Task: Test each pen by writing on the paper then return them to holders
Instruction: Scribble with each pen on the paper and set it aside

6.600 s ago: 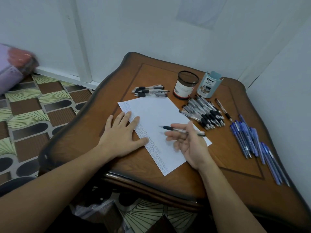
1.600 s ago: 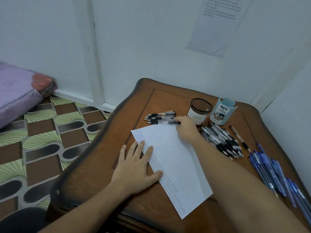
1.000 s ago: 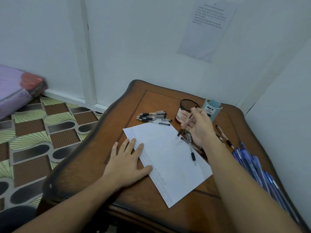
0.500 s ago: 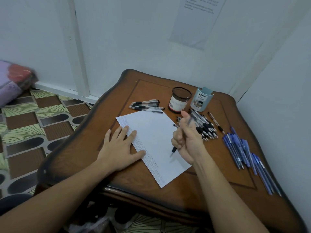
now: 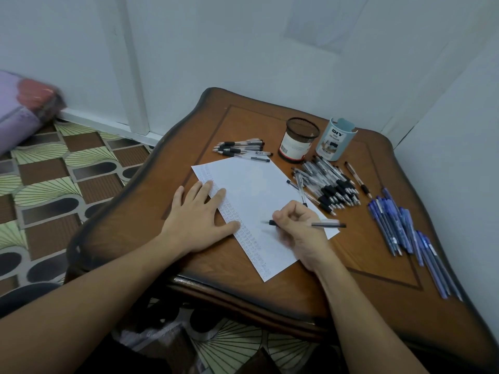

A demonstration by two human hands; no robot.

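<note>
Far left we've got a purple bedding roll (image 5: 24,109) lying on the patterned floor (image 5: 54,184). On the wooden bench (image 5: 378,265), the left hand (image 5: 198,220) lies flat with its fingers spread, pressing on the left edge of the paper (image 5: 251,184), right over a strip of small written marks. Just past the paper's far edge sits a little bunch of black-grip pens (image 5: 240,149). The right hand (image 5: 299,233) rests on the paper, fingers curled around a black pen (image 5: 328,225) with its tip pointing left. We can't tell if the tip actually touches the sheet. Further back stand a dark mesh holder (image 5: 298,139) and, just beside it, a light blue holder (image 5: 336,139). In front of those we see a big heap of black pens (image 5: 329,184), a lone pen (image 5: 357,179) beside it, then a row of blue pens (image 5: 399,228) near the right edge.
</note>
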